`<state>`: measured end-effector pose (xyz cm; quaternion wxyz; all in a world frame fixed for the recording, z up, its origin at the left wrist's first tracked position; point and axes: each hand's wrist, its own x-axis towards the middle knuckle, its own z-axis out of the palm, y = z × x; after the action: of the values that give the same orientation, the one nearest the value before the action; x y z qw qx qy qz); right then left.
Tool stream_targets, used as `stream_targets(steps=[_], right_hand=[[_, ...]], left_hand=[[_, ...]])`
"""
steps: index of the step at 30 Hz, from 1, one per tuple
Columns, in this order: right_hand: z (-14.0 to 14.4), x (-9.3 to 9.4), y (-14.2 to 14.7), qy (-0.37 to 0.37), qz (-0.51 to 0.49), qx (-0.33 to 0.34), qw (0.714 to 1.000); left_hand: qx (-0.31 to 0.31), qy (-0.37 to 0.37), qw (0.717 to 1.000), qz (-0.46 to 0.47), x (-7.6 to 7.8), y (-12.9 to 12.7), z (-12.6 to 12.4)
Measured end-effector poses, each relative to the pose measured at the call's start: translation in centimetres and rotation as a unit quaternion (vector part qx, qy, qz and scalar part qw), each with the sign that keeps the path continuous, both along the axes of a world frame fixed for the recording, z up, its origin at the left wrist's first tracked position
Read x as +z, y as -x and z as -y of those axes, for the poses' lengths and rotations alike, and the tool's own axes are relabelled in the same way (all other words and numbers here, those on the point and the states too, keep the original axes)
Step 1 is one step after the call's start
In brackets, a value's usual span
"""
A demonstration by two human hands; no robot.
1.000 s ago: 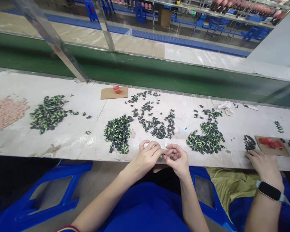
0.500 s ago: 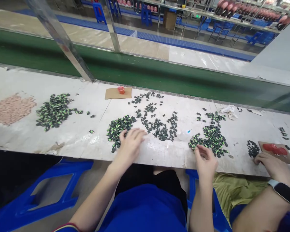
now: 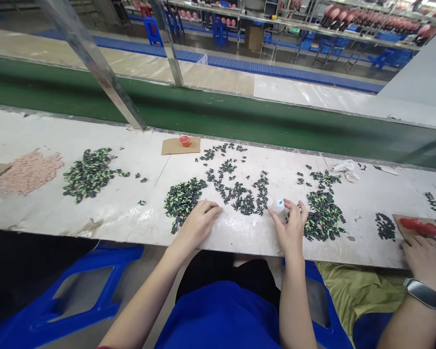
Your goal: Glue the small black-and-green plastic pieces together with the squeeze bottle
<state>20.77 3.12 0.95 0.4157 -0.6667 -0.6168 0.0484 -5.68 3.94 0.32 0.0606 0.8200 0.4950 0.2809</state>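
My right hand (image 3: 291, 227) has its thumb and fingers around a small white bottle (image 3: 277, 207) with a blue tip, between the dark pieces in the middle and the pile on the right. That right pile of small black-and-green pieces (image 3: 323, 218) lies just beside my fingers. My left hand (image 3: 199, 224) rests low over the table, fingers curled together; whatever they may hold is hidden. It touches the edge of another black-and-green pile (image 3: 183, 198). Plain dark small pieces (image 3: 245, 202) are scattered between my two hands.
Further left are a black-and-green pile (image 3: 88, 173) and a pinkish pile (image 3: 32, 170). A red cup (image 3: 184, 140) stands on cardboard (image 3: 170, 147) at the back. A crumpled white cloth (image 3: 346, 168) lies at right. A co-worker's hand (image 3: 427, 254) is near red items (image 3: 419, 226).
My right hand has moved left from the right pile to the bottle and closed around it. My left hand's fingers have drawn together. The co-worker's hand has shifted right.
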Motion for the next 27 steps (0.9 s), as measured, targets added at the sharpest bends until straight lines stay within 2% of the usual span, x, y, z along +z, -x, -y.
stream_targets(steps=[2, 5, 7, 9, 11, 15, 19, 23, 27], right_hand=[[0.4, 0.2, 0.0, 0.002, -0.053, 0.006, 0.999], [1.1, 0.4, -0.1, 0.016, -0.153, -0.008, 0.988], [1.4, 0.4, -0.2, 0.022, -0.204, -0.021, 0.979], [1.6, 0.4, -0.1, 0.017, -0.234, -0.022, 0.972], [1.7, 0.6, 0.0, 0.002, -0.262, -0.015, 0.965], [1.8, 0.9, 0.2, -0.021, -0.315, -0.008, 0.949], [2.0, 1.1, 0.0, -0.04, -0.334, -0.018, 0.942], [2.3, 1.3, -0.1, -0.056, -0.328, -0.04, 0.942], [2.3, 1.1, -0.4, -0.046, -0.329, -0.046, 0.942]], left_hand=[[0.046, -0.018, 0.999, 0.013, -0.2, -0.1, 0.6], [0.193, -0.012, 0.981, -0.004, -0.6, 0.2, 1.2], [0.228, 0.026, 0.973, -0.033, -0.9, 0.5, 1.3], [0.195, 0.067, 0.976, -0.064, -1.0, 0.8, 1.3], [0.131, 0.094, 0.983, -0.085, -0.8, 1.0, 1.2], [0.025, 0.103, 0.99, -0.089, 0.6, 1.2, 0.7], [0.025, 0.06, 0.996, -0.063, 1.2, 0.5, 0.1], [-0.002, 0.024, 1.0, -0.007, 0.1, -1.0, 0.4], [-0.06, 0.009, 0.993, 0.097, -0.7, -2.6, 2.2]])
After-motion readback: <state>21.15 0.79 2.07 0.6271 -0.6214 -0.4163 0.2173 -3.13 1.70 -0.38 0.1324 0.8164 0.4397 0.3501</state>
